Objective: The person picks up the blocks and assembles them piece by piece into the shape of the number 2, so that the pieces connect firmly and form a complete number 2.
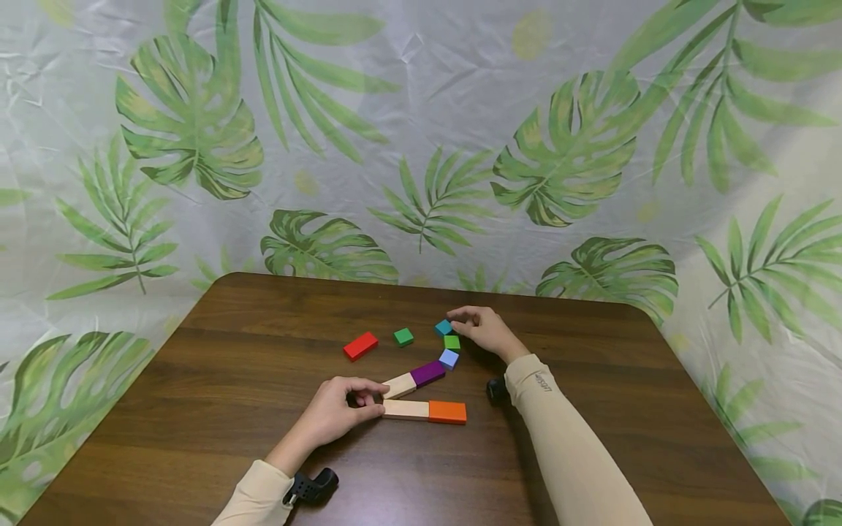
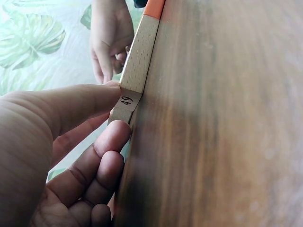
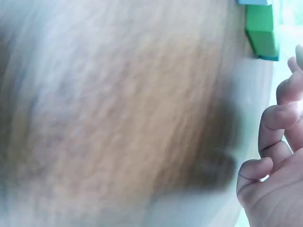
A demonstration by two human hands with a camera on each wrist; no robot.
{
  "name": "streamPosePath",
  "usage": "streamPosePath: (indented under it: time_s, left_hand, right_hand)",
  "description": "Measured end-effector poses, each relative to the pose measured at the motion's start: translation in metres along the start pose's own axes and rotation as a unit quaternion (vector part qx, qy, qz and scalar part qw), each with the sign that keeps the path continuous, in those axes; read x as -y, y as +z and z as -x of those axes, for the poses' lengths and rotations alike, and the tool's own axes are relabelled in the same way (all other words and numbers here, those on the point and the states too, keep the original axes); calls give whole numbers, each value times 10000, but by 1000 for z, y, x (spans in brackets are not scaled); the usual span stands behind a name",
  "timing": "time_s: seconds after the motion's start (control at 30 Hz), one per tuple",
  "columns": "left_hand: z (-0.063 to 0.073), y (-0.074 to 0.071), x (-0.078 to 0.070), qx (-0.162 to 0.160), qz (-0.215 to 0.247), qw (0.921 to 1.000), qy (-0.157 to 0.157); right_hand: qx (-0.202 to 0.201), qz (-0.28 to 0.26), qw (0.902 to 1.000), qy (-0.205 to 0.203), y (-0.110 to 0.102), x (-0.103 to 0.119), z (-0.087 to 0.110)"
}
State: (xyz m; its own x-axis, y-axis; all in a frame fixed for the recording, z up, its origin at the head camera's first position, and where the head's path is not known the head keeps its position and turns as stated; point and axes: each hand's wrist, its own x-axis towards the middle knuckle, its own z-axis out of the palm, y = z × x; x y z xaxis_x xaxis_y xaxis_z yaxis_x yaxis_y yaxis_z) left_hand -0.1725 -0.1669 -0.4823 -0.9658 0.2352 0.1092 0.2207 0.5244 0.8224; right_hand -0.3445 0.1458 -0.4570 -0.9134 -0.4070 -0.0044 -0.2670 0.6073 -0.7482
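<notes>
My left hand [image 1: 332,410] is at the meeting ends of two plain wooden blocks, the upper one [image 1: 399,386] and the lower one [image 1: 406,410], laid in a narrow V. Thumb and forefinger pinch there; the lower block's end [image 2: 127,101] is marked 49. A purple block [image 1: 428,373] continues the upper arm, an orange block [image 1: 447,412] the lower. My right hand [image 1: 487,329] reaches beside a teal block [image 1: 444,328], its loosely bent fingertips right at the block's far and right edges. Below the teal block sit a green block [image 1: 452,343] and a light blue block [image 1: 449,359].
A red block [image 1: 361,346] and a darker green block [image 1: 404,337] lie to the left of the curved row. Everything rests on a brown wooden table [image 1: 276,329]. Behind it hangs a leaf-patterned cloth [image 1: 427,146].
</notes>
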Motion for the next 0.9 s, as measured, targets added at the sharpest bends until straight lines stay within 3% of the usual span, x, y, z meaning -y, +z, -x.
streamPosePath:
  time_s: [0.27, 0.57, 0.9]
  left_hand:
    - [0, -1, -1, 4, 55, 10000, 14]
    - [-1, 0, 0, 44, 50, 10000, 12]
    - [1, -2, 1, 8, 32, 9999, 142]
  right_hand:
    - [204, -151, 9991, -335, 5, 26, -6]
    - [581, -183, 9953, -749, 29, 59, -19]
    - [959, -32, 9922, -790, 58, 81, -32]
